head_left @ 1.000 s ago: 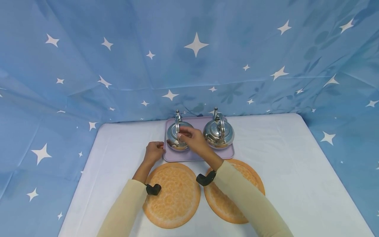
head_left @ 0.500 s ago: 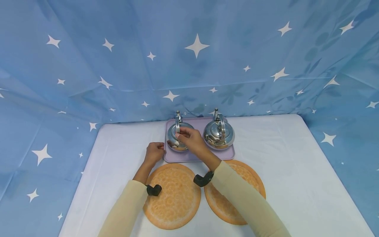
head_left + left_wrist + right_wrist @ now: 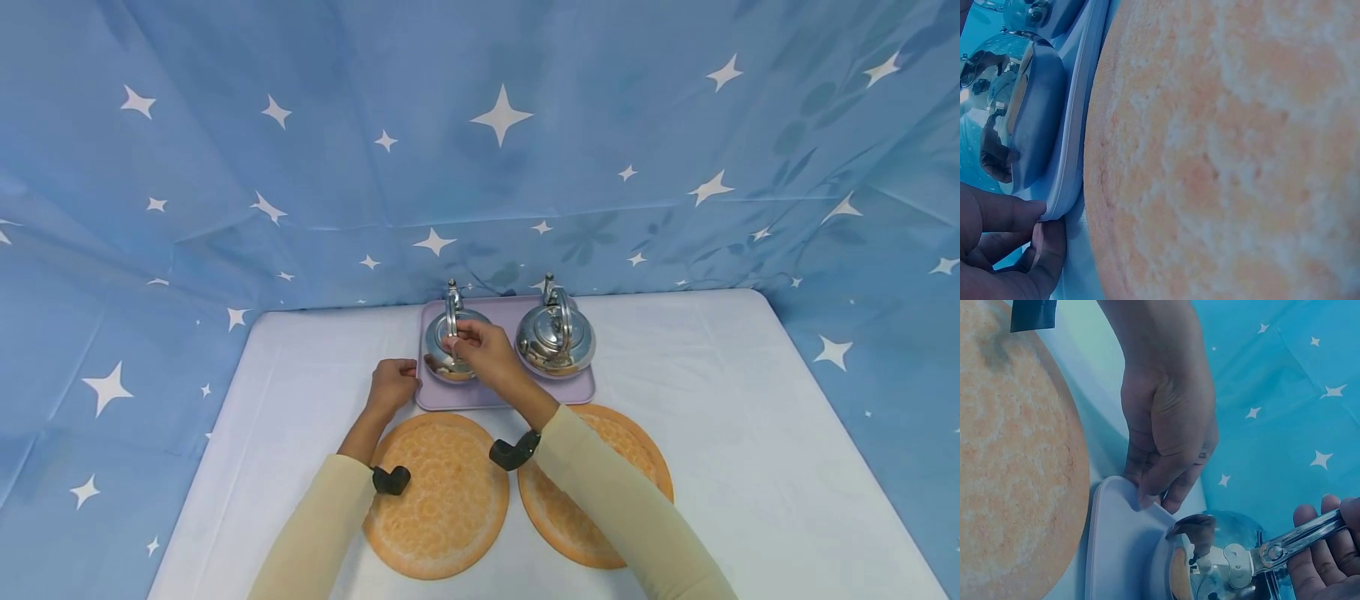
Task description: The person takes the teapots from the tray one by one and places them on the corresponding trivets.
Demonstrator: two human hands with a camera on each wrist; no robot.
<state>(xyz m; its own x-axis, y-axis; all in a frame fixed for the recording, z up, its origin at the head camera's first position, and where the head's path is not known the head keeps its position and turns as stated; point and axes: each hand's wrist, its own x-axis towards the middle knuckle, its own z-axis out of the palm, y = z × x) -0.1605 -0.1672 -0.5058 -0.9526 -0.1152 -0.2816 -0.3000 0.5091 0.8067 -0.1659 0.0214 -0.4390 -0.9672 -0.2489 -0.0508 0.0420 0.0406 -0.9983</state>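
Middle of the frame: right hand [image 3: 487, 354] has its fingers curled round the arched handle of the left shiny steel kettle [image 3: 444, 350] on the lilac plastic tray [image 3: 510, 392], while left hand [image 3: 392, 385] pinches the tray's corner, probably to steady it

Quick count: two shiny metal kettles [image 3: 450, 350] [image 3: 556, 337], one lilac tray [image 3: 504, 396], two round orange mats [image 3: 438, 496] [image 3: 600, 492], one white worktop [image 3: 750, 433]. Two hands [image 3: 390, 387] [image 3: 487, 354] too.
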